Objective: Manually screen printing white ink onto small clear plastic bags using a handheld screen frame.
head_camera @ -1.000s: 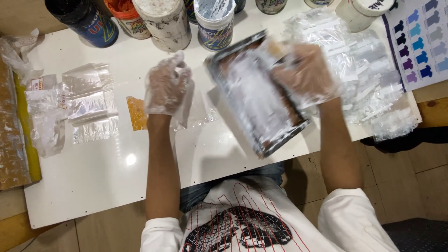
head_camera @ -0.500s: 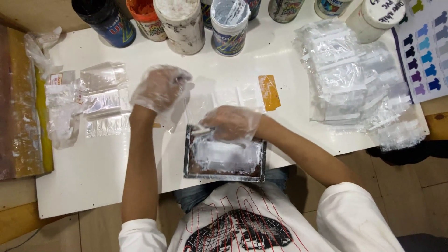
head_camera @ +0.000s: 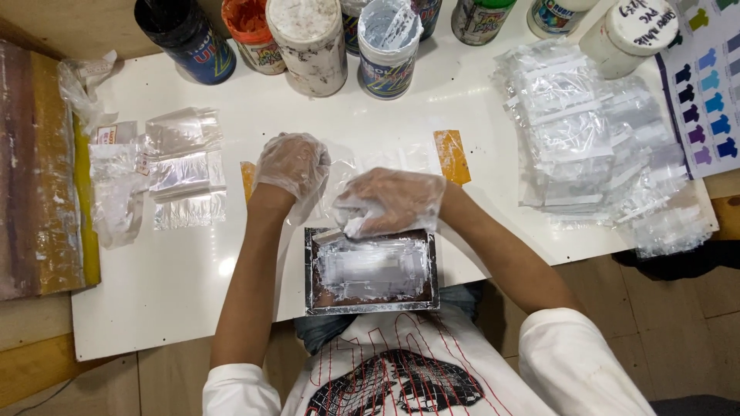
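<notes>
A small printing screen (head_camera: 371, 271) smeared with white ink lies at the near edge of the white desk (head_camera: 177, 300). The gloved right hand (head_camera: 391, 202) curls closed on a squeegee at its top edge. The gloved left hand (head_camera: 291, 164) presses loosely open on a clear plastic pouch (head_camera: 378, 160). Paint jars (head_camera: 312, 42) stand beyond.

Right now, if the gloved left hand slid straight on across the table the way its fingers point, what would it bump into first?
The left hand points up the white table toward the row of paint jars. Bare tabletop lies ahead, so it would probably first meet the white-smeared jar, though depth is hard to judge.
</notes>
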